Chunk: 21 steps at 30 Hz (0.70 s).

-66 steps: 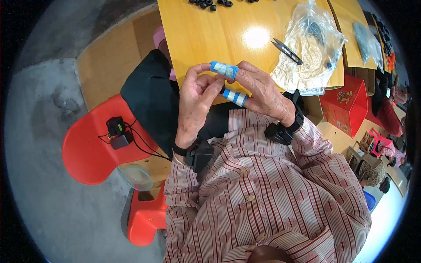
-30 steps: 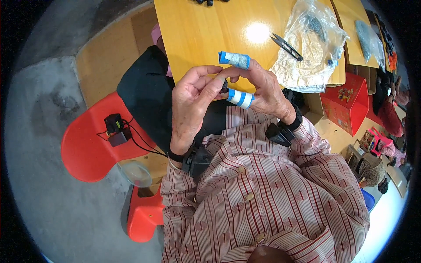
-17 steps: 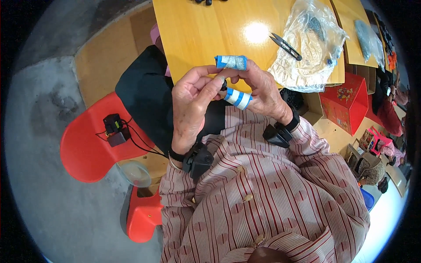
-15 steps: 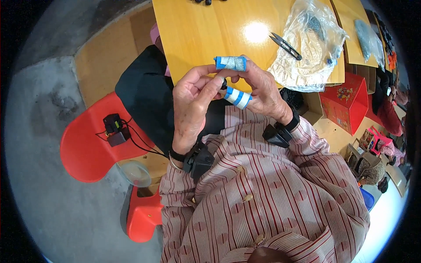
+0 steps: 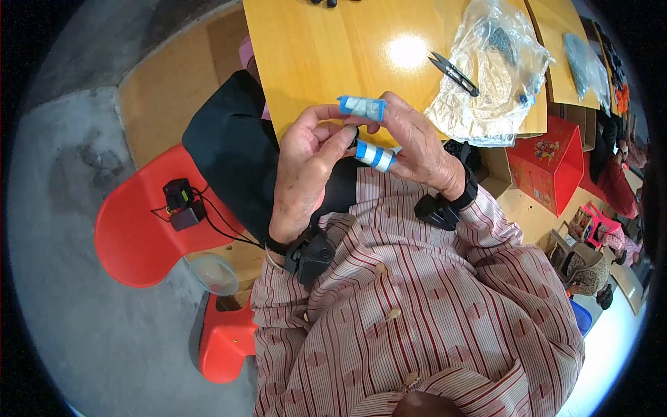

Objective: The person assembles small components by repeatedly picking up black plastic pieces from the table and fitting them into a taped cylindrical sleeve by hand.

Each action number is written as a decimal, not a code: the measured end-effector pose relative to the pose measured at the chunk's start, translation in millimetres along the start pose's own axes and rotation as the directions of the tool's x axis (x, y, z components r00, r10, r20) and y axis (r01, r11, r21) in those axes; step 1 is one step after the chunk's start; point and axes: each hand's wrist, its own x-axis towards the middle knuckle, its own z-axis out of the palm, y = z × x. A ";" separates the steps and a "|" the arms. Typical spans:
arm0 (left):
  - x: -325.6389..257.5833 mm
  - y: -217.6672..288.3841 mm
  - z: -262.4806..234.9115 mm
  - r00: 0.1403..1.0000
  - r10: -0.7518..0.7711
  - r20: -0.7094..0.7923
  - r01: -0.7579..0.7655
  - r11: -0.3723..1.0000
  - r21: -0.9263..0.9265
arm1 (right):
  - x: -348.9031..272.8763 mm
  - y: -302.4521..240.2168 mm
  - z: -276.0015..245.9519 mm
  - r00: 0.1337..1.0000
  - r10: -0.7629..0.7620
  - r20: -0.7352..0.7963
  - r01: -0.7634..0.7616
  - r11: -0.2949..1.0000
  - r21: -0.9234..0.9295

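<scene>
The small dark bead (image 5: 351, 130) sits between both hands, above the yellow tabletop (image 5: 319, 62). It looks tiny, light, hard and slippery, so I think fingertips should pinch its sides. The left hand (image 5: 306, 167) and the right hand (image 5: 417, 142), with blue-taped fingers (image 5: 373, 156), are curled in, pinching it.

yellow wooden worktop (image 5: 326, 55): black metal snips (image 5: 453, 71), crumpled clear plastic bag (image 5: 486, 76), small black beads (image 5: 326, 3) at far edge.
</scene>
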 end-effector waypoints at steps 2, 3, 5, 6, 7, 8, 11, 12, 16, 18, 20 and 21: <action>1.2 -1.4 -1.7 1.000 -0.011 -0.023 0.012 0.999 0.031 | -0.3 1.4 0.7 0.998 -0.052 0.025 0.052 0.998 -0.032; 2.3 -2.2 -3.1 1.000 -0.024 -0.020 0.025 0.998 0.060 | -1.1 1.5 1.6 0.998 -0.045 0.033 0.046 0.999 -0.030; 3.4 -3.0 -3.6 0.999 -0.037 -0.018 0.038 0.995 0.089 | -1.6 1.3 2.1 0.998 -0.038 0.043 0.039 0.999 -0.028; 3.7 -3.2 -3.1 0.999 -0.040 -0.027 0.042 0.995 0.087 | -1.1 0.8 1.7 0.999 -0.035 0.039 0.037 0.999 -0.035; 3.8 -3.3 -2.4 0.998 -0.042 -0.037 0.045 0.995 0.084 | -0.7 0.2 1.1 0.999 -0.033 0.034 0.035 0.999 -0.042; 3.5 -3.1 -1.6 0.998 -0.041 -0.038 0.045 0.995 0.084 | 0.3 -0.5 0.4 0.999 -0.034 0.035 0.035 0.999 -0.041; 3.1 -4.1 -1.1 0.996 -0.052 -0.069 0.057 0.995 0.076 | 1.0 -0.7 -2.0 0.999 -0.015 0.044 0.020 0.993 -0.113; 4.0 -6.5 -2.6 0.996 -0.058 -0.074 0.063 0.996 0.065 | 0.5 1.1 -3.0 0.998 -0.009 0.061 0.018 0.988 -0.151; 4.9 -9.1 -6.1 0.996 -0.045 -0.076 0.053 0.993 0.103 | -0.8 1.8 -8.2 0.995 0.031 0.093 -0.006 0.966 -0.258; 3.5 -10.0 -5.0 0.997 -0.024 -0.075 0.033 0.992 0.124 | 0.5 0.2 -8.9 0.992 0.037 0.119 -0.002 0.960 -0.280; 1.7 -9.9 -3.4 0.997 -0.004 -0.073 0.014 0.989 0.144 | 2.7 -2.0 -9.2 0.989 0.045 0.144 0.001 0.953 -0.303; 0.5 -8.6 -2.4 0.996 -0.013 -0.085 0.025 0.989 0.145 | 4.7 -3.7 -8.6 0.988 0.041 0.146 0.006 0.951 -0.309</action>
